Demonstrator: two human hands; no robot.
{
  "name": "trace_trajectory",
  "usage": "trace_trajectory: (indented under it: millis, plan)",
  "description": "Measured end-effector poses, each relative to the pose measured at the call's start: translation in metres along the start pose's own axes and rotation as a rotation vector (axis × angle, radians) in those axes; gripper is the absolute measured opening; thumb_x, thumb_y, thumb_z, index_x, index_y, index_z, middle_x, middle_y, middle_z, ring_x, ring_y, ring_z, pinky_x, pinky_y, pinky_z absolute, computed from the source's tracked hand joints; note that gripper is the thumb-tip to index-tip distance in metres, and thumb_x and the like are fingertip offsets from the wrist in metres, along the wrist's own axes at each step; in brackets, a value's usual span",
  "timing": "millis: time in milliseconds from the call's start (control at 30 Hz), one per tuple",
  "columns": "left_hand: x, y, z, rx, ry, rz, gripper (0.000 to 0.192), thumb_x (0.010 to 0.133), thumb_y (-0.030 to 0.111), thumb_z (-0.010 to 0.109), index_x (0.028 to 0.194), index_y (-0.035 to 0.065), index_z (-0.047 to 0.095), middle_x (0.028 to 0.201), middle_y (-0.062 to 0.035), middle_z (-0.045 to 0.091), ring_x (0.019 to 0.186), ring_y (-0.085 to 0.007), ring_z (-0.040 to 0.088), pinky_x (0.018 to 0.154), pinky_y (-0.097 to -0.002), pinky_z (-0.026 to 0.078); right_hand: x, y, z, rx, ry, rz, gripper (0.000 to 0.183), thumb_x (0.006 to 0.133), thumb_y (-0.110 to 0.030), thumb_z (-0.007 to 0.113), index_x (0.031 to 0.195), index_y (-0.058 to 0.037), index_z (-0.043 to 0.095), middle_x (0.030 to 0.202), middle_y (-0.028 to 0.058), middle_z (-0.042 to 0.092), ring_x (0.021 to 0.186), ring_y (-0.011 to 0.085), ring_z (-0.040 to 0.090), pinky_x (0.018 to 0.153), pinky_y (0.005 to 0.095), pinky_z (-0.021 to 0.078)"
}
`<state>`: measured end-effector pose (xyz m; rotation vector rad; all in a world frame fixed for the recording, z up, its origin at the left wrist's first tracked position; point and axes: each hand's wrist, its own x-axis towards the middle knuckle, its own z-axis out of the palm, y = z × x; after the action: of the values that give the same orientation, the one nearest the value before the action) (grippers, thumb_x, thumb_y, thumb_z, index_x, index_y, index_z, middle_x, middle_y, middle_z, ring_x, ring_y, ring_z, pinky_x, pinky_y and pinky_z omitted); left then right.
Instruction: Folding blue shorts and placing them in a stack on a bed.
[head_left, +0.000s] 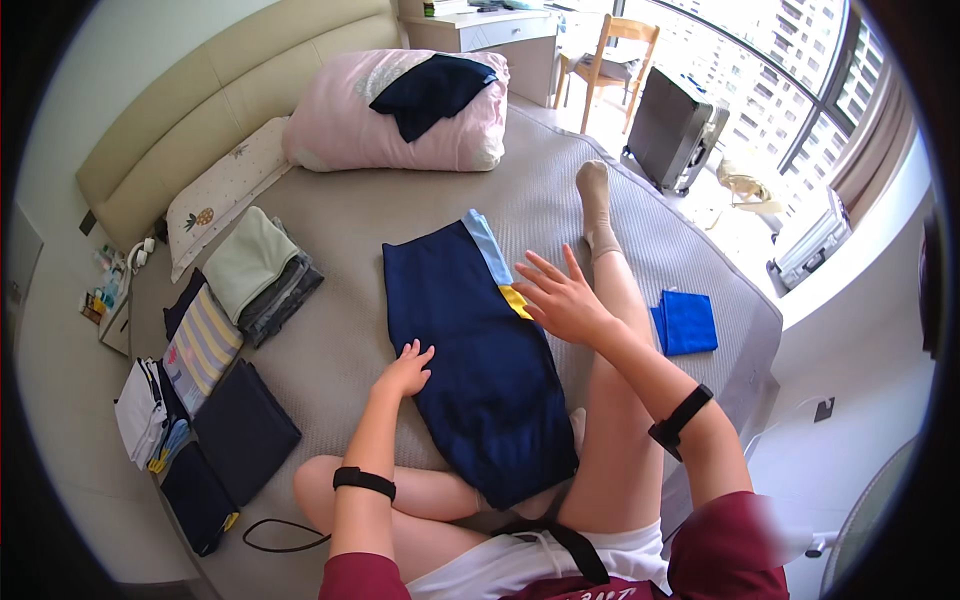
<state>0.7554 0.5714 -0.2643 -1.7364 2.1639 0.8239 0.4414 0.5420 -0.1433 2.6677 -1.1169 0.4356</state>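
A navy blue garment (480, 360) with a light blue and yellow strip along its upper right side lies long and narrow on the bed between my legs. My left hand (407, 369) rests on its left edge, fingers spread. Over the yellow part of the strip hovers or rests my right hand (564, 296), its fingers apart; whether it touches the cloth I cannot tell. A folded bright blue cloth (688, 322) lies to the right, beyond my outstretched leg.
Folded clothes stand at the left: a pale green pile (251, 262), a striped piece (204, 341), dark folded cloth (244, 433) and white cloth (141, 412). A pink bundle (330, 112) with a navy garment (431, 90) on it lies near the headboard. A suitcase (670, 131) stands beyond the bed.
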Motion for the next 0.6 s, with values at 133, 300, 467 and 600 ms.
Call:
trace_trajectory:
  millis: [133, 300, 467, 600]
  plan:
    - [0.004, 0.001, -0.013, -0.080, -0.041, 0.016, 0.051, 0.092, 0.023, 0.046, 0.141, 0.0192, 0.032, 0.150, -0.0133, 0.015, 0.139, -0.0282, 0.016, 0.111, -0.0374, 0.022, 0.014, 0.001, 0.014, 0.110, 0.001, 0.217, 0.032, 0.088, -0.030, 0.054, 0.113, -0.0111, 0.058, 0.130, 0.0075, 0.049, 0.134, 0.0250, 0.028, 0.107, 0.0615, 0.0135]
    - [0.021, -0.014, -0.031, -0.204, -0.143, 0.015, 0.047, 0.092, 0.026, 0.049, 0.137, 0.0165, 0.040, 0.147, -0.0141, 0.026, 0.135, -0.0276, 0.026, 0.109, -0.0361, 0.026, 0.014, -0.019, 0.050, 0.178, -0.087, 0.207, 0.032, 0.088, -0.031, 0.054, 0.111, -0.0095, 0.059, 0.128, 0.0097, 0.050, 0.133, 0.0274, 0.030, 0.105, 0.0612, 0.0171]
    - [0.032, -0.027, -0.046, -0.373, -0.149, 0.082, 0.047, 0.091, 0.029, 0.051, 0.132, 0.0071, 0.046, 0.131, -0.0135, 0.050, 0.121, -0.0250, 0.048, 0.101, -0.0342, 0.036, -0.005, -0.063, 0.068, 0.237, -0.228, 0.288, 0.038, 0.086, -0.032, 0.055, 0.116, -0.0085, 0.056, 0.132, 0.0124, 0.046, 0.132, 0.0293, 0.032, 0.105, 0.0586, 0.0209]
    - [0.036, -0.019, -0.056, -0.396, -0.087, -0.049, 0.048, 0.090, 0.030, 0.052, 0.129, 0.0033, 0.048, 0.127, -0.0147, 0.053, 0.118, -0.0262, 0.050, 0.099, -0.0334, 0.039, -0.001, -0.123, 0.098, 0.218, -0.311, 0.537, 0.047, 0.084, -0.032, 0.056, 0.123, -0.0059, 0.051, 0.138, 0.0186, 0.038, 0.134, 0.0326, 0.028, 0.106, 0.0568, 0.0189]
